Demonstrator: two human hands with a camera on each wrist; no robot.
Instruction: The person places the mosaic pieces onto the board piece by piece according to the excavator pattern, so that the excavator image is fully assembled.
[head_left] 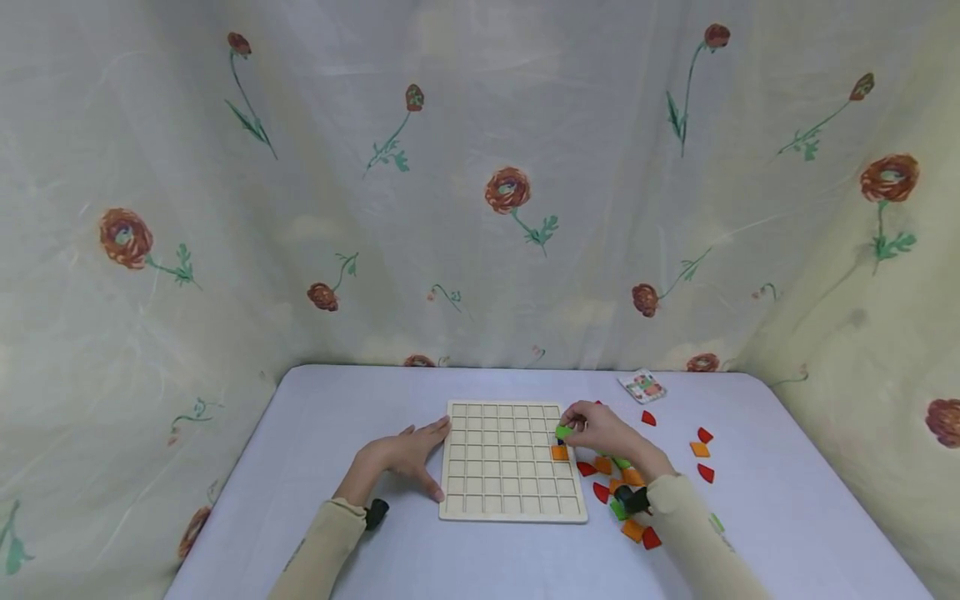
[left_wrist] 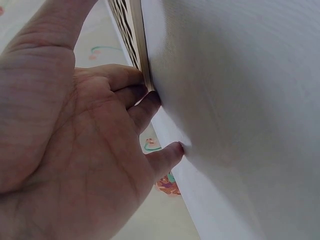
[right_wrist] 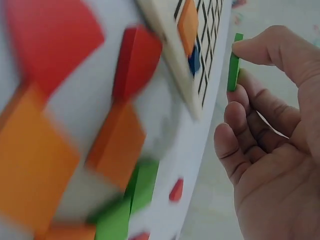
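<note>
A pale wooden grid board [head_left: 491, 467] lies flat on the table. My left hand [head_left: 408, 456] rests at its left edge with fingers and thumb spread; in the left wrist view, fingertips of the left hand [left_wrist: 95, 145] touch the board's rim. Over the board's right side, my right hand [head_left: 603, 429] pinches a green tile [right_wrist: 234, 62] between thumb and fingers. The tile looks held above the board in the right wrist view. An orange square tile [head_left: 559, 452] sits on the grid near the right edge, with a small dark blue piece [right_wrist: 194, 61] beside it.
Several loose orange, red and green tiles [head_left: 633, 530] are scattered right of the board, partly under the right forearm. More red pieces [head_left: 706, 473] lie farther right. A small printed card or packet [head_left: 643, 386] is at the back. A flowered curtain [head_left: 450, 208] hangs behind the table.
</note>
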